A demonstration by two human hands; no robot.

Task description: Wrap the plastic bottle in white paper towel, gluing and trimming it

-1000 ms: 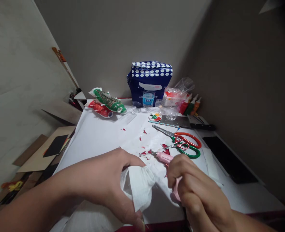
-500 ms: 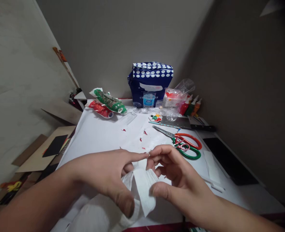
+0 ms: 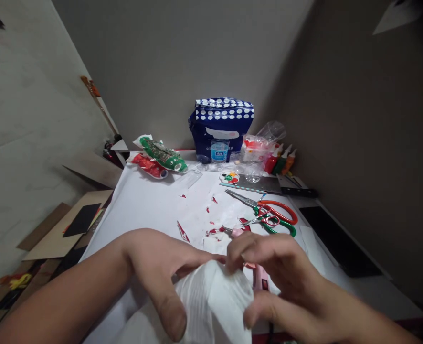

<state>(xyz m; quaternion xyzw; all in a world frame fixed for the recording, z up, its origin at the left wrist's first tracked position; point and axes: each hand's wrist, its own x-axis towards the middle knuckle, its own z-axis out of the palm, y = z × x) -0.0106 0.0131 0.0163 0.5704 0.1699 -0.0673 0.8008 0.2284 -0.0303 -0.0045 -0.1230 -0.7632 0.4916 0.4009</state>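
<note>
A white, crinkled piece of soft material (image 3: 215, 301), paper or cloth, bulges between my hands at the front of the table. My left hand (image 3: 157, 272) wraps round its left side, thumb in front and fingers partly hidden behind. My right hand (image 3: 279, 272) grips its right edge, thumb low and bent fingers on top. Just behind my right hand lies a pink glue gun (image 3: 260, 279), partly covered by that hand. Red scraps (image 3: 214, 231) are scattered on the white table covering (image 3: 154, 205) beyond my fingers.
Large scissors (image 3: 276, 210) with small scissors on them lie at right, before a knife (image 3: 299, 192). Behind stand a blue bag (image 3: 222, 129), paint bottles (image 3: 279, 162) and a paint palette (image 3: 229, 177). Green (image 3: 163, 153) and red (image 3: 149, 166) fish shapes lie at back left; a black phone-like slab (image 3: 340, 241) at right.
Both hands have lowered slightly with the white material, which now bunches up rounder and its hanging flap is turned over to the right. The glue gun and more red scraps have come into sight.
</note>
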